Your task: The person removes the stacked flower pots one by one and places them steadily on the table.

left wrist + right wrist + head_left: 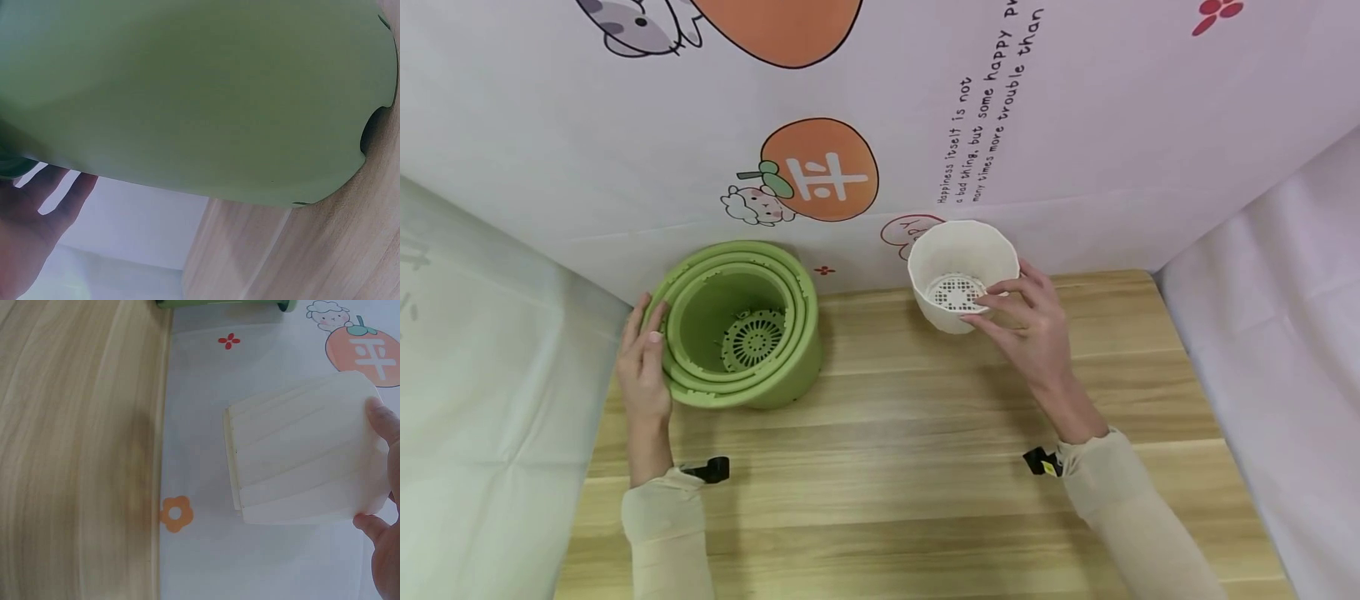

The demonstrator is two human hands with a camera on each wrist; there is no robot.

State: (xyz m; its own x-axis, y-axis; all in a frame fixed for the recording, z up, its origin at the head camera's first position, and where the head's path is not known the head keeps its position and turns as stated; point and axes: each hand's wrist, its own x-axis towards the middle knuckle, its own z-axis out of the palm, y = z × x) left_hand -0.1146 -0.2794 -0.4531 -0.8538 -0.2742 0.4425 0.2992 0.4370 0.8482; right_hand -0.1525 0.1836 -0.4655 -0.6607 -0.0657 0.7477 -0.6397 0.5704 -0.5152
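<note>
A stack of green plastic pots (790, 379), nested one inside another, leans tilted on the wooden table at the left. A round slotted grid (752, 337) shows in the innermost one. My left hand (647, 321) rests on the outer pot's rim and wall. In the left wrist view its straight fingers (59, 194) lie under the green wall (200, 94). My right hand (992, 304) holds a white ribbed pot (958, 250), tilted with its mouth toward me, above the table's far edge. It pinches the rim, a fingertip (381, 422) on the pot (300, 456).
The wooden table (910, 467) ends at a pale backdrop with orange cartoon prints (820, 171) right behind both pots. White cloth walls (1285, 350) close in both sides. Black camera mounts (711, 469) sit on both wrists.
</note>
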